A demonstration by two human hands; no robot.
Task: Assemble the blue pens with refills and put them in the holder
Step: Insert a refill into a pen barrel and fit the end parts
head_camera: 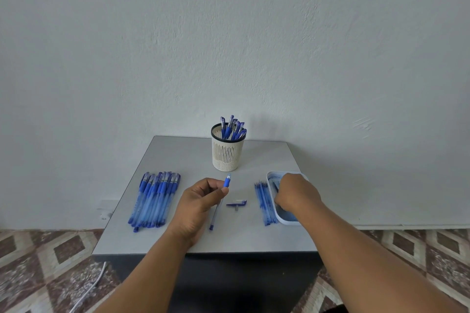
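- Looking through the head view, the only one I have: a grey table (178, 236) against a pale wall, a cream slotted holder (225, 155) at the far middle with several finished blue pens (232, 128) standing in it.
- My left hand (197, 207) is closed around a pen barrel (220, 202), pinched near its blue grip, tip end pointing away toward the holder, clear tail slanting down toward me.
- My right hand (296, 192) is down in the white tray (287, 221) at the right edge; fingers are curled into it, but I cannot tell whether they have hold of anything.
- A row of refills (264, 204) lies just beside the tray, on its left. A loose blue cap (237, 203) sits on the table between the two hands.
- A batch of pens (155, 199) lies side by side on the left, well apart from the barrel.
- Step in hand, as I judge it: fetching a part for the held barrel.
- Next move calls for bringing the part over, lining it up with the barrel, seating it, capping the pen, then dropping it into the holder.
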